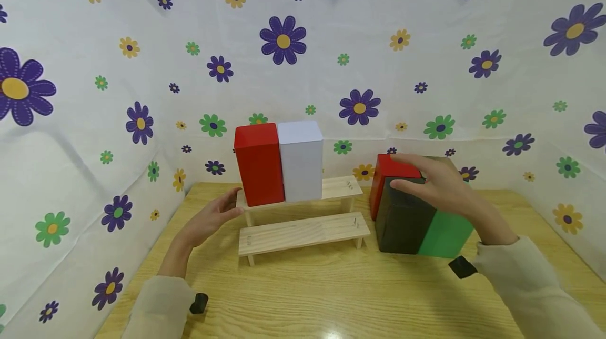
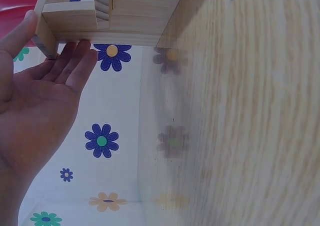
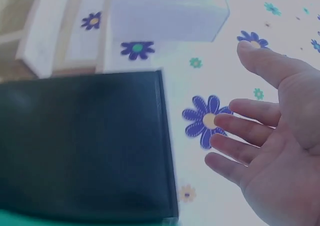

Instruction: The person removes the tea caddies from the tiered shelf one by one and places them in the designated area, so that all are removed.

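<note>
A two-tier wooden stand [image 1: 303, 233] carries a red box [image 1: 259, 165] and a white box [image 1: 301, 162] side by side on its upper board. My left hand [image 1: 208, 220] is at the left end of that board, fingers extended; in the left wrist view its fingertips [image 2: 82, 53] meet the end of the stand. Over a cluster of boxes on the right, my right hand [image 1: 437, 183] hovers with thumb and fingers spread, holding nothing. Beneath it stand a black box [image 1: 404, 218], a green box [image 1: 447, 233] and another red box [image 1: 379, 186].
Partly hidden behind the right hand is a dark olive box [image 1: 445, 161]. Everything stands on a wood-grain table [image 1: 303, 297]. White flower-print cloth [image 1: 303, 81] encloses the back and both sides. Black bands circle both sleeves.
</note>
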`<state>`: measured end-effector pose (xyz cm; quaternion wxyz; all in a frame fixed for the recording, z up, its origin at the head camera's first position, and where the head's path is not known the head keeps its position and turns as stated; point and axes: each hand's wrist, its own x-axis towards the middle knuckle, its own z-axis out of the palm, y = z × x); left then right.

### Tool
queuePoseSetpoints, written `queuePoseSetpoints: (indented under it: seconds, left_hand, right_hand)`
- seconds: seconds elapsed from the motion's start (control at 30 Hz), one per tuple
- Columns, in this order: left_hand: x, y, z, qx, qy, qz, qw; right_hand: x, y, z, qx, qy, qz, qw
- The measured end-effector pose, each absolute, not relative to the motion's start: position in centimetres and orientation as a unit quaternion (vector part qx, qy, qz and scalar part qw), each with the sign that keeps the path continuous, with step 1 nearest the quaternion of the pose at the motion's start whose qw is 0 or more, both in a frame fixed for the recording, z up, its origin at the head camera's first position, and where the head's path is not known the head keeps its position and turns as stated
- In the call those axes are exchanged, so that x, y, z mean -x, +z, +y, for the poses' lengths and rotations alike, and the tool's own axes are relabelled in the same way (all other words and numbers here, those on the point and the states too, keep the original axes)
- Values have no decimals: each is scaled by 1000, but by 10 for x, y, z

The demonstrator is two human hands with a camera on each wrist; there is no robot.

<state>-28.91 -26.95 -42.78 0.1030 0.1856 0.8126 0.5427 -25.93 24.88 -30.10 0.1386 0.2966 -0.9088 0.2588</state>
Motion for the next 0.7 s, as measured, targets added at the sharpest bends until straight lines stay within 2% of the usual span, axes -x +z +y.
queuePoseSetpoints:
  seconds: [0.27, 0.7]
  left_hand:
    - [289, -428, -269, -183, 547, 810, 108]
    - [289, -427, -268, -177, 543, 813, 108]
  right_hand:
    - [275, -288, 225, -282, 337, -895, 76]
    - [296, -285, 200, -296, 379, -877, 24]
